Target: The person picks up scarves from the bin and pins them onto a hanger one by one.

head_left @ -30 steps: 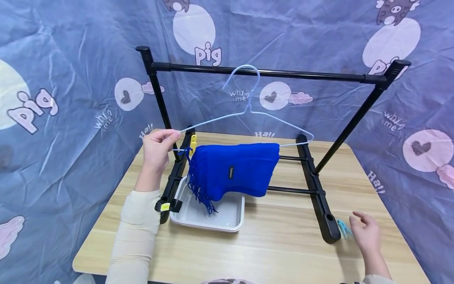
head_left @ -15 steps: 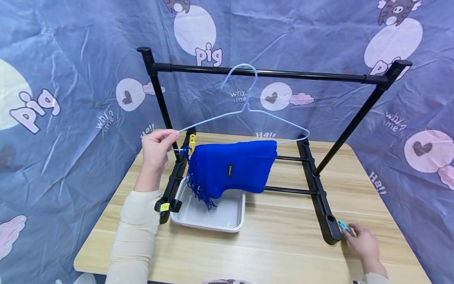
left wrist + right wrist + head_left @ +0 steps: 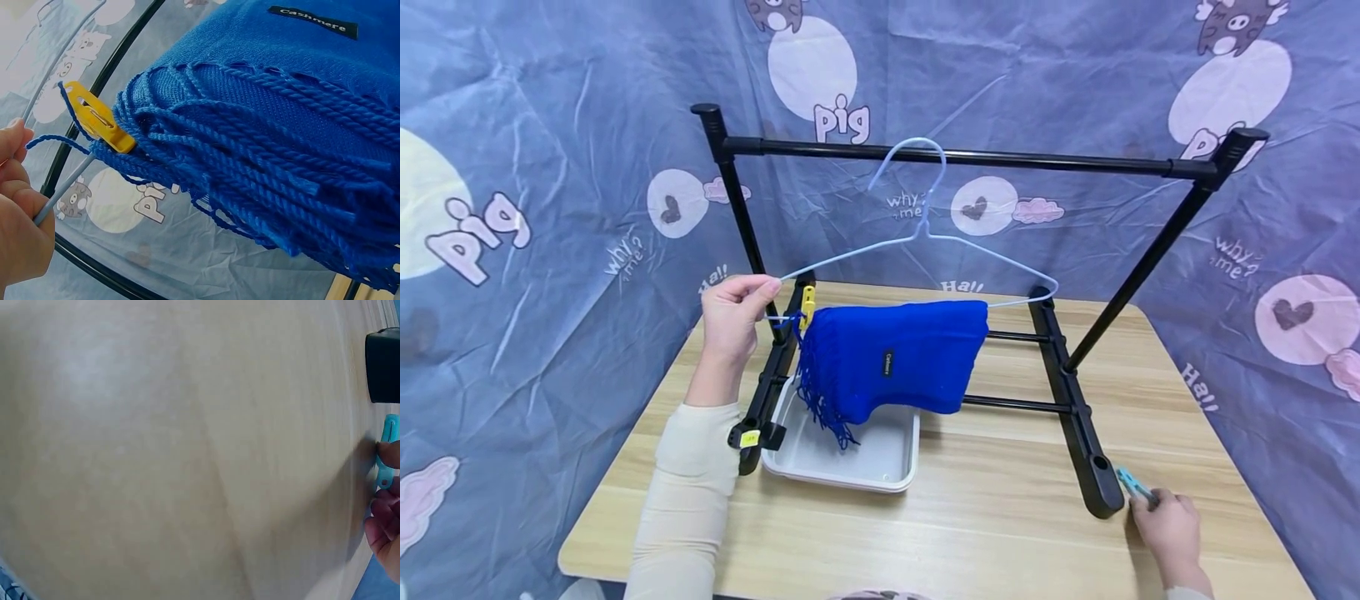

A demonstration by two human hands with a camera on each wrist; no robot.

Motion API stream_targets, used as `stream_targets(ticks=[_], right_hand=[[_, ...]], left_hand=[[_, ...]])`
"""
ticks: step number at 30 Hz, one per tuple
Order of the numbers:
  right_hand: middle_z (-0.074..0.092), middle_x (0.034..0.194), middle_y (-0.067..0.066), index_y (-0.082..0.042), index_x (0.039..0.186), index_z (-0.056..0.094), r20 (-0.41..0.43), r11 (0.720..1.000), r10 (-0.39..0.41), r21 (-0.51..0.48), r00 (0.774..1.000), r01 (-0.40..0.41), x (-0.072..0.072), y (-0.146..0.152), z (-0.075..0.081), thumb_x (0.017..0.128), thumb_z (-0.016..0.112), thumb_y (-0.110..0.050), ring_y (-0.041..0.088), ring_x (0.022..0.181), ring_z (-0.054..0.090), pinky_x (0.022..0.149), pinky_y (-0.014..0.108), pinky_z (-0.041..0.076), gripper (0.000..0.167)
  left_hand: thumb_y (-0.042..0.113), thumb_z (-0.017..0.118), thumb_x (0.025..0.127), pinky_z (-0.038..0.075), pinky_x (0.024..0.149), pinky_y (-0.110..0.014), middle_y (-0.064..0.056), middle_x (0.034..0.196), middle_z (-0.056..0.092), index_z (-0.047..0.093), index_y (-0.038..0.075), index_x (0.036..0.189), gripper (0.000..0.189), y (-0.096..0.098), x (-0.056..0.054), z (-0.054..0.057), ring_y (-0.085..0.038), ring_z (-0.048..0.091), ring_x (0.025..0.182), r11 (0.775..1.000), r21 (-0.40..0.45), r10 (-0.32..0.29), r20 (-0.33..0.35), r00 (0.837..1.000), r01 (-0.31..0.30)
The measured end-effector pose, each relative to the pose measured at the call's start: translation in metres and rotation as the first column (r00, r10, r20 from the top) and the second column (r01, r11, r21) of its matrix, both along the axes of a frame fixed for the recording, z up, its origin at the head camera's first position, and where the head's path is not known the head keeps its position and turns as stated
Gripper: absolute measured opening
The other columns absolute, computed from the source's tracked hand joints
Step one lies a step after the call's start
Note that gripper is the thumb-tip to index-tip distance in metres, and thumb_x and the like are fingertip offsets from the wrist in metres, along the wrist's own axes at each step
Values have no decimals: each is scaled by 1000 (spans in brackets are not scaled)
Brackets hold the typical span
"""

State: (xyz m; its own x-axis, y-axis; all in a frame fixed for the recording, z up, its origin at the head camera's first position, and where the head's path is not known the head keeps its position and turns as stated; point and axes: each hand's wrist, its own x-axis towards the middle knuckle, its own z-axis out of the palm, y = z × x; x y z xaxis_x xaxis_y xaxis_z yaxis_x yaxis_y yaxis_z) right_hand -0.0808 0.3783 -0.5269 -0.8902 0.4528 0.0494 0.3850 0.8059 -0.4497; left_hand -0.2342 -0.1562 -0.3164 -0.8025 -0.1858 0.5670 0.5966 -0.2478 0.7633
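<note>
My left hand [image 3: 730,315] pinches the left end of a light-blue wire hanger [image 3: 955,239]. Over the hanger's lower bar hangs a folded blue fringed scarf [image 3: 917,358] with a black label. A yellow clothespin [image 3: 97,119] clips the scarf's fringed corner to the bar, close to the left fingers. The scarf's right end has no clip on it. At the table's right, my right hand [image 3: 1171,527] pinches a teal clothespin [image 3: 1135,483]; the right wrist view shows the thumb on the clothespin [image 3: 386,456]. Whether the hanger's hook rests on the rail is hard to tell.
A black drying rack [image 3: 1000,158] stands on the wooden table [image 3: 1000,533], its right foot [image 3: 1101,492] just left of the teal clothespin. A white tray [image 3: 842,479] sits beneath the scarf, beside the rack's left foot. Patterned blue cloth [image 3: 587,167] surrounds the table.
My right hand has come down to the teal clothespin, taken hold of it and drawn back slightly. The left hand stays on the hanger, which sways a little with the scarf.
</note>
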Motion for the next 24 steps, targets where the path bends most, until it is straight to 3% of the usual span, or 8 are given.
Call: stream_targets(ticks=[5,8,11,14,17,20,22,24], right_hand=[[47,85,32,21,99,45,-55,994,-63,-94,997,57,4,1,2,77,52,-6,42,83,43,71,48,34,36],[49,88,33,19,102,45,-112,984,-131,-138,985,116,5,3,6,79,52,-7,38,78,49,61,33,40,35],[54,81,25,16,105,49,-204,967,-215,-179,955,179,-1,17,1,79,55,-11,15,63,51,51,17,37,38],[57,72,-2,9,111,52,-305,926,-317,-303,898,225,-15,43,-18,78,62,-22,-7,58,43,49,7,34,46],[51,72,-18,-5,112,57,-408,871,-401,-448,821,202,-34,68,-37,72,69,-28,-9,63,46,53,5,37,48],[58,80,-6,-11,106,62,-516,844,-403,-529,756,88,-53,80,-39,67,73,-23,2,68,52,56,7,39,43],[60,84,2,-8,104,63,-600,828,-357,-558,716,-56,-67,82,-35,65,75,-15,8,70,54,57,9,41,41],[61,88,10,-4,103,63,-659,781,-320,-590,681,-204,-83,82,-29,64,75,-7,13,74,56,60,13,44,41]], left_hand=[[-12,59,73,23,38,-19,-1,51,49,69,7,68,22,-1,0,-2,-10,29,39,1000,12,-7,-4,1000,8],[-12,59,74,23,38,-19,-1,52,49,69,7,69,22,0,-1,-1,-10,29,39,1000,10,-9,-7,1000,9],[-11,59,74,23,38,-20,-1,52,49,69,7,69,21,0,-1,-1,-10,29,39,1000,5,-6,-5,1000,6],[-11,60,74,22,38,-20,-1,51,48,69,6,69,20,0,-1,-1,-10,28,39,1000,4,-3,-3,1000,3],[-11,60,74,22,38,-20,-1,51,48,69,6,69,19,-1,0,0,-11,28,39,1000,3,-1,-1,1000,1],[-9,60,74,22,38,-20,-1,51,47,69,5,69,18,-1,0,0,-11,28,39,1000,-7,1,5,1000,-1],[-8,61,74,23,38,-20,-2,52,48,69,5,69,17,-1,0,0,-11,28,40,1000,-10,0,7,1000,0],[-8,61,74,23,38,-20,-2,52,48,69,5,69,16,-1,0,0,-12,29,40,1000,-9,-1,9,1000,1]])
